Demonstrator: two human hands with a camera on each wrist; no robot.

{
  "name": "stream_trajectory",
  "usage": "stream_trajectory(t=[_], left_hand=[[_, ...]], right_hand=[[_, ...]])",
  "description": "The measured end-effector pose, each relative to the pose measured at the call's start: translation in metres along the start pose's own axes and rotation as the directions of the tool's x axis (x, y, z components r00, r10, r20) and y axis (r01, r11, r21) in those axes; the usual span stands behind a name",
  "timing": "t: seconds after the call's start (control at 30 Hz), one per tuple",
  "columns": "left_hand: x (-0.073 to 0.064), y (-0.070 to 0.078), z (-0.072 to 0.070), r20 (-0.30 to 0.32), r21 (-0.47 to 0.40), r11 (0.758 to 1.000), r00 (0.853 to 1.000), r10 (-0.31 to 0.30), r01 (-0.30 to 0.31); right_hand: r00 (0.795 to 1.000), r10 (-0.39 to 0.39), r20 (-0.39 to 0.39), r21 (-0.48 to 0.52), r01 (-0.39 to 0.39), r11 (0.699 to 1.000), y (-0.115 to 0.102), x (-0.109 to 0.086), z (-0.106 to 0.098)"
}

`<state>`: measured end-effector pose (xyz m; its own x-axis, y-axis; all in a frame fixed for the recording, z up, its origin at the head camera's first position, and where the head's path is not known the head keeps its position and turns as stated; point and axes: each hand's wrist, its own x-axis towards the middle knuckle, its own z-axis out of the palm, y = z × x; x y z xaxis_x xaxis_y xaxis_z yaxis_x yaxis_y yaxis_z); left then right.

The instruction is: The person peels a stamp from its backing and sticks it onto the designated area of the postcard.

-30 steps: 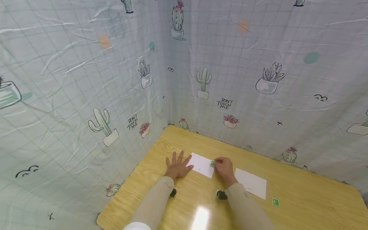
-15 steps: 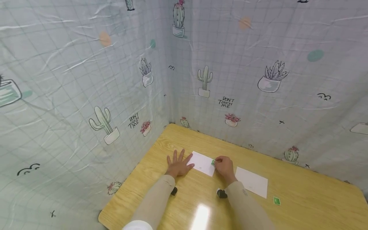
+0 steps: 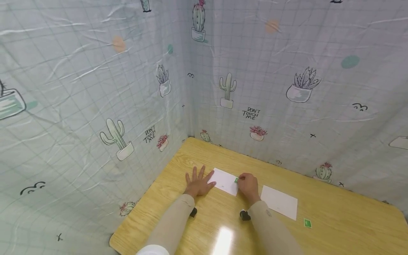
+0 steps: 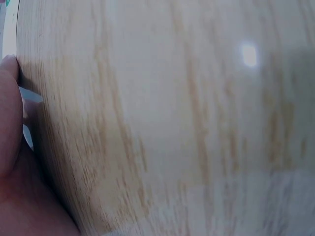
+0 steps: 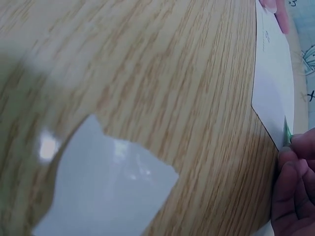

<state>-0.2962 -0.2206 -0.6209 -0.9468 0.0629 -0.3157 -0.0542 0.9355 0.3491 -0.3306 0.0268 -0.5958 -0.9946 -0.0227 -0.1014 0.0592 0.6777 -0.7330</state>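
A white envelope-like paper (image 3: 224,180) with a small printed mark lies on the wooden table. My left hand (image 3: 198,184) lies spread on the table, with its thumb and index fingertip on the paper's left end. At the paper's upper right corner is a green stamp-like sticker (image 3: 236,180) with a pale border. My right hand (image 3: 249,185) pinches this sticker by its right edge; the fingers hide part of it. In the right wrist view the green sticker (image 5: 287,132) stands slightly tilted at the paper's corner.
A second white paper (image 3: 279,202) lies right of my right hand, and another green sticker (image 3: 307,223) beyond it. A torn-edged white piece (image 5: 110,182) shows in the right wrist view. Patterned cloth walls (image 3: 271,141) border the wooden table (image 3: 344,216).
The view has shifted slightly. Both hands stay almost in place, the right one still pinching the green sticker at the paper's corner.
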Motion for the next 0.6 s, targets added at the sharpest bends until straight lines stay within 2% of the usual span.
stream_trajectory(t=[0.23,0.6], left_hand=[[-0.0074,0.0069,-0.0060,-0.001,-0.010,1.000,1.000,-0.001,0.001],[-0.0038,0.0025,-0.0032,0.000,0.002,1.000,1.000,0.007,-0.007]], right_hand=[[1.000,-0.012,-0.007,-0.019,0.012,1.000,-0.0014,-0.0019,0.0001],[0.999,-0.025,-0.044,-0.027,0.023,0.999,-0.0019,-0.0030,0.0040]])
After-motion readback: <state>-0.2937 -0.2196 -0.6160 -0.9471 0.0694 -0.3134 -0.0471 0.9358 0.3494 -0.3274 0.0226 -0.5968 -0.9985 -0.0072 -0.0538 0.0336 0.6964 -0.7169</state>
